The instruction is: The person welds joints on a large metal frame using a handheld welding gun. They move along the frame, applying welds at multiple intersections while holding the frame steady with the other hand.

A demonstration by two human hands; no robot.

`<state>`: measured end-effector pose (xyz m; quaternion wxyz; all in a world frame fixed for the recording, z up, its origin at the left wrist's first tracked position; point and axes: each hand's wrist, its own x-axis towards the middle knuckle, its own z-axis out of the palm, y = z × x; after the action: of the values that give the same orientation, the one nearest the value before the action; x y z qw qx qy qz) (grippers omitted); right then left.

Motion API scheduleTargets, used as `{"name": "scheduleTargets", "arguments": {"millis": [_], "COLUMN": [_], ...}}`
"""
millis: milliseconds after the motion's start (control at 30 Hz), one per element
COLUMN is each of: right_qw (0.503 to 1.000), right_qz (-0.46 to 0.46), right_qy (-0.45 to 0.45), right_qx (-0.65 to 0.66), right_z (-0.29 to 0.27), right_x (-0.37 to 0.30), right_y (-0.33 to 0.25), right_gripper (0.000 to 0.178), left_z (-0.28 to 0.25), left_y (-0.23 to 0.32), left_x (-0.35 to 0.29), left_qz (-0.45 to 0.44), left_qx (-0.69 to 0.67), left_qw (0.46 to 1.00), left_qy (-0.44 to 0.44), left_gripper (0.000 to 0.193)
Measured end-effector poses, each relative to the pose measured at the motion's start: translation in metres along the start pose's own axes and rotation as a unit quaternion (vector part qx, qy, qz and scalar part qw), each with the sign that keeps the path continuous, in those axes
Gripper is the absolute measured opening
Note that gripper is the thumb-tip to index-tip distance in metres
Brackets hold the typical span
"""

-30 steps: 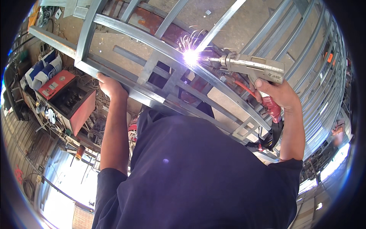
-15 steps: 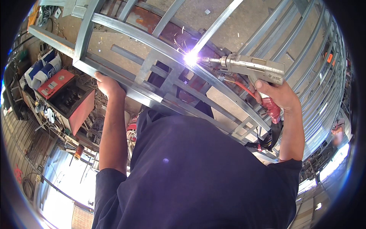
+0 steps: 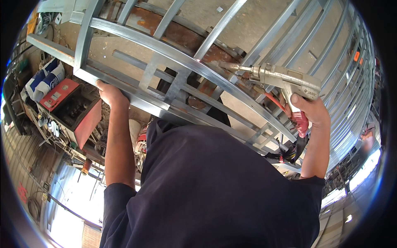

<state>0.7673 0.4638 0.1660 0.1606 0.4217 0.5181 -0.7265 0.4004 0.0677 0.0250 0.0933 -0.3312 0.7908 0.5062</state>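
- Right hand (image 3: pixel 312 109), centre-right: fingers wrapped round welding torch (image 3: pixel 289 78), arc unlit.
- Left hand (image 3: pixel 112 96), centre-left: touching steel frame (image 3: pixel 142 99); finger closure cannot be told.
- Crossbar (image 3: pixel 220 29), upper centre: meets rail (image 3: pixel 165 48), seemingly joined; work left unclear.

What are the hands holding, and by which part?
Right hand: welding torch, by its handle. Left hand: on the metal frame, near edge, by the left corner; grip hidden.
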Motion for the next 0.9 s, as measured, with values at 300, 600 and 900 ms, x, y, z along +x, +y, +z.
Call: {"name": "scheduleTargets", "arguments": {"millis": [300,600,900], "right_qw": [0.998,0.999,0.998], "right_qz": [0.044,0.038,0.020], "right_qy": [-0.015,-0.020,-0.054], "right_qx": [0.038,0.004,-0.011], "right_z": [-0.021,-0.023,-0.024], "right_x": [-0.025,-0.024,-0.020], "right_y": [0.039,0.046,0.047], "right_gripper": [0.057,0.058,0.061], "left_z": [0.004,0.005,0.007], "left_y": [0.007,0.008,0.012], "left_x": [-0.006,-0.010,-0.016], "left_qz": [-0.022,-0.023,-0.030], "left_qx": [0.010,0.001,0.009], "left_qw": [1.000,1.000,0.999], "left_qy": [0.001,0.000,0.013], "left_gripper": [0.066,0.065,0.067]}}
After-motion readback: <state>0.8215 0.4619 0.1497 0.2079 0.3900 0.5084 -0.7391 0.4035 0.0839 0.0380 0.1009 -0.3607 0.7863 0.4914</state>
